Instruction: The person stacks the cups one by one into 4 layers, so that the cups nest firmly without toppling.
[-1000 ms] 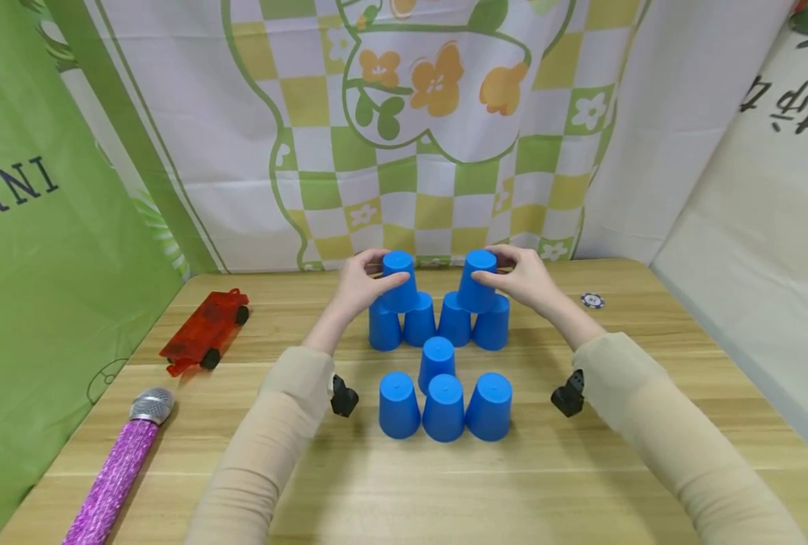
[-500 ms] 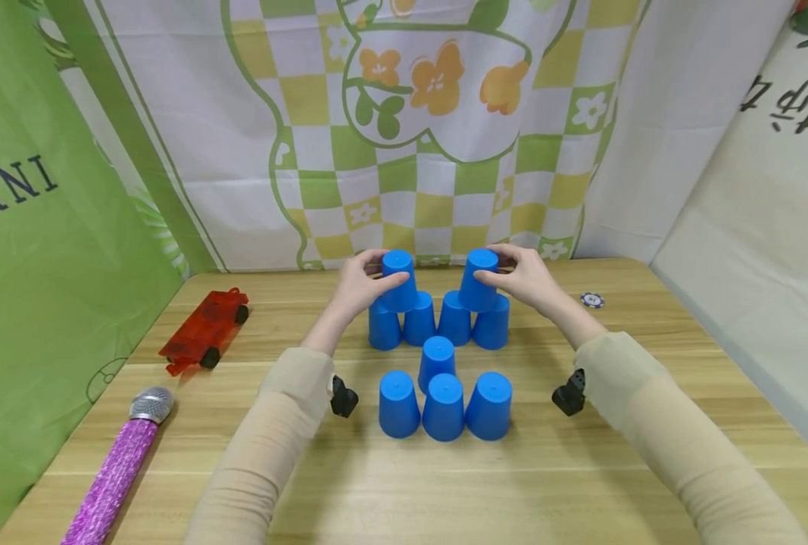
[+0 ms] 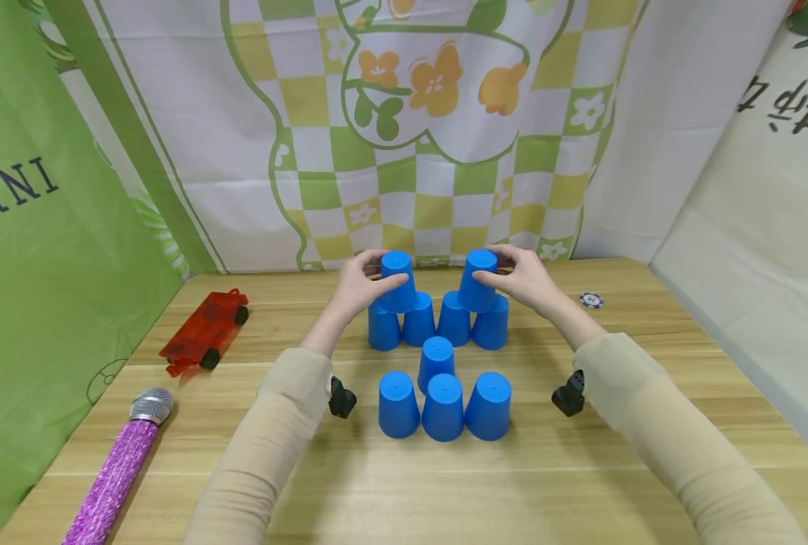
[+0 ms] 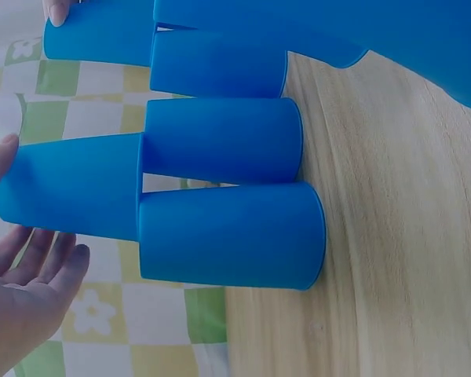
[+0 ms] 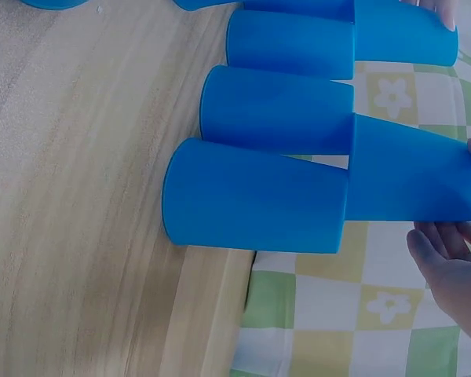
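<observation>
My left hand [image 3: 361,288] holds an upside-down blue cup [image 3: 397,291] between thumb and fingers, its rim resting across a pair of upside-down cups [image 3: 384,329]. Likewise, my right hand [image 3: 522,278] holds another blue cup [image 3: 477,291] on top of the neighbouring pair [image 3: 491,325]. In the left wrist view the upper cup [image 4: 71,187] bridges the gap between the two beneath it. The right wrist view shows the same for the right-hand upper cup [image 5: 412,173]. Nearer the front, a single cup [image 3: 436,359] stands behind a row of three cups [image 3: 443,409].
On the left of the wooden table [image 3: 404,492] lie a red toy car [image 3: 204,329] and a microphone [image 3: 113,473] with a purple glittery handle. A poker chip [image 3: 591,300] lies at the back right. A patterned cloth [image 3: 431,189] hangs behind the table.
Almost nothing differs: both hands keep holding the upper cups in place, with only tiny shifts. The other cups have not moved.
</observation>
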The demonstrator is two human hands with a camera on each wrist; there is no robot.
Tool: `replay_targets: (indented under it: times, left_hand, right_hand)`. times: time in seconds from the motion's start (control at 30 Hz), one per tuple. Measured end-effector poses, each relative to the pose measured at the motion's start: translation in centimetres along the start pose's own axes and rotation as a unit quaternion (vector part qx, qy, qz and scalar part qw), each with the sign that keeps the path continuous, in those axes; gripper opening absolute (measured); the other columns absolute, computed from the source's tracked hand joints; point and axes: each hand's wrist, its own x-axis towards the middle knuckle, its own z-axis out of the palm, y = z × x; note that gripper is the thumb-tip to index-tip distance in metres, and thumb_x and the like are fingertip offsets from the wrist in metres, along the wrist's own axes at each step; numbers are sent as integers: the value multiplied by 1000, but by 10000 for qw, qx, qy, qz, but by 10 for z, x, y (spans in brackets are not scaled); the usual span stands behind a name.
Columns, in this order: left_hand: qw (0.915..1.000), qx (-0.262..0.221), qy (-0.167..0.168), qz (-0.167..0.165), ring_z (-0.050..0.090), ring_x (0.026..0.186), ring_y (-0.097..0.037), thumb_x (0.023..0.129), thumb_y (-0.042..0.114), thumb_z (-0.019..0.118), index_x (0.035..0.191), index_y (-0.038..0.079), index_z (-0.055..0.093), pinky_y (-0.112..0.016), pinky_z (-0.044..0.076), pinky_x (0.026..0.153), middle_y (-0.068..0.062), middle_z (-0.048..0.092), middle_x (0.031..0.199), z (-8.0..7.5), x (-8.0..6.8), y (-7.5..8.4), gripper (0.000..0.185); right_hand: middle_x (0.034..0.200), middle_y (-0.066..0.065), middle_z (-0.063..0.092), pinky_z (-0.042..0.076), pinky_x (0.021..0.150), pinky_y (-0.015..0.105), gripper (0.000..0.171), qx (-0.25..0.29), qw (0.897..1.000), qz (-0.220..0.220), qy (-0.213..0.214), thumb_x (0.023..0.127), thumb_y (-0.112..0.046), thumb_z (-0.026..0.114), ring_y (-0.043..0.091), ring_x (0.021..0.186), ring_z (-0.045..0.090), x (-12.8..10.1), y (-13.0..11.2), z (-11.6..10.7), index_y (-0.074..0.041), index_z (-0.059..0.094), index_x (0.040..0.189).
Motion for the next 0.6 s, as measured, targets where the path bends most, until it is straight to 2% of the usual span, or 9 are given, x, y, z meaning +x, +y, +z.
replay_targets:
  times: [0.13,0.33,0.47,0.6]
  left_hand:
    - [10000,-61,-35,-6,48,128,-30,83,30,72,138,7,43,-43,43,104,-13,49,138,-3,-1,0,66]
    - [9999,-138,84,44,45,130,-32,83,31,72,138,8,43,-44,40,107,-13,48,140,-16,-6,2,67]
    - [9998,-80,103,181,45,131,-26,84,33,71,139,10,42,-42,39,108,-10,48,141,-25,-14,1,66]
    - [9990,-241,101,353,44,132,-26,85,30,70,139,7,42,-44,36,111,-11,48,141,-36,-25,-1,64]
  right_hand:
    - [138,22,47,44,102,49,66,-20,10000,-34,-19,89,-31,64,37,125,48,-3,-1,-2,0,37,141]
    - [138,22,47,38,108,46,66,138,9998,-107,69,88,-31,65,37,127,45,-11,-1,-11,-1,38,141]
    - [140,22,45,35,111,46,72,216,9997,-76,132,88,-33,66,36,131,42,-21,-1,-17,-1,33,143]
    - [143,22,42,32,113,45,73,359,9990,-70,239,89,-32,65,35,134,39,-36,1,-23,-1,30,145]
